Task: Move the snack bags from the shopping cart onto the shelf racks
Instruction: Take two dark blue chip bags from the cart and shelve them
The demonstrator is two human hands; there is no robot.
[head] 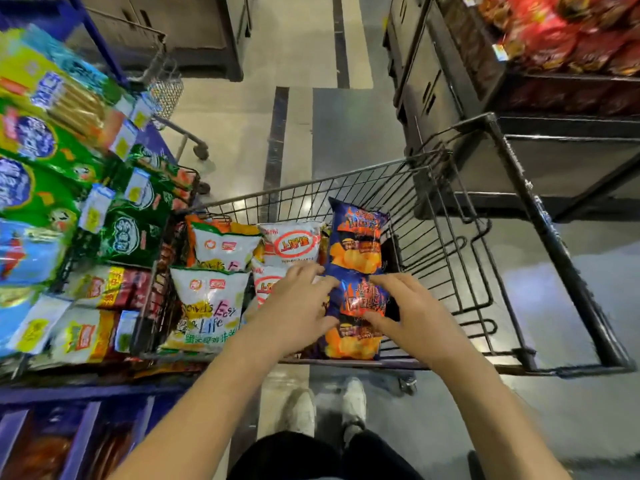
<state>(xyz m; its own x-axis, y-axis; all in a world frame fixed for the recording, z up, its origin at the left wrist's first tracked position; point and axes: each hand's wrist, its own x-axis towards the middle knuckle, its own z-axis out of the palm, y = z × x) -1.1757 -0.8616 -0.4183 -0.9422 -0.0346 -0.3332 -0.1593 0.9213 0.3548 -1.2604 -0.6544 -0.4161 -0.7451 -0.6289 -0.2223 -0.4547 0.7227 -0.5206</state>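
Both hands, left [298, 303] and right [403, 308], fingers spread, press the near blue bag's [356, 306] sides in the cart [450, 237]: judged light, puffy, slippery, crushable; hold edges.

Both hands [298, 306] [412, 313] reach forward, fingers [311, 271] spread

This is a shop aisle, probably a supermarket. A wire shopping cart [433, 258] holds snack bags [356, 244] on a tiled floor [304, 57]. Shelf racks [540, 98] on the left and far right carry packaged snacks behind small price tags [95, 209], their print blurred.
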